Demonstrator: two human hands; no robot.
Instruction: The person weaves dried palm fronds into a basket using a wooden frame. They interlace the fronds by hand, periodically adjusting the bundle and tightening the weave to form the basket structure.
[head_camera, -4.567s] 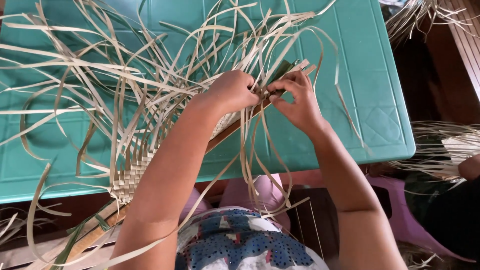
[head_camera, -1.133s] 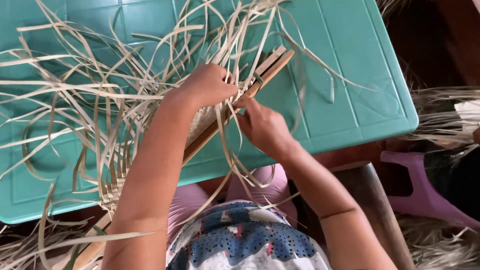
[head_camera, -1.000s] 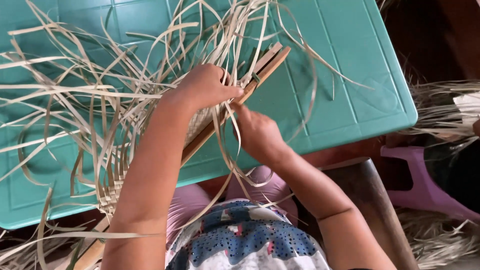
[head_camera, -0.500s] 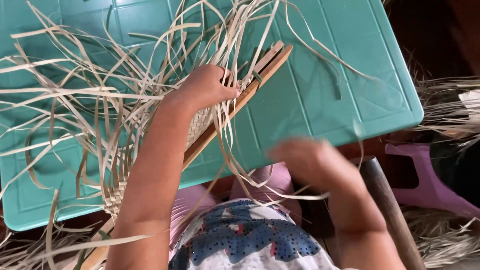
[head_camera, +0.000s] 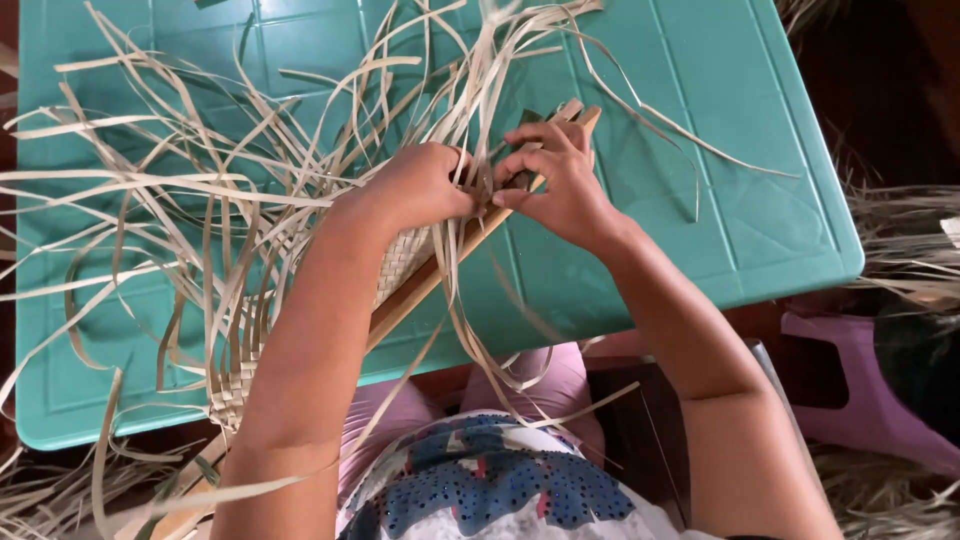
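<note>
Both hands met at the upper end of the narrow woven band of pale straw strips (head_camera: 400, 265). Half a second earlier the right hand (head_camera: 560, 180) had dropped toward the lap; now it was back, fingers pinching a strip. The left hand (head_camera: 425, 185) was curled down, pressing the weave against the long wooden slat (head_camera: 440, 275) on the teal plastic table (head_camera: 720, 200), so weaving seemed resumed.
</note>
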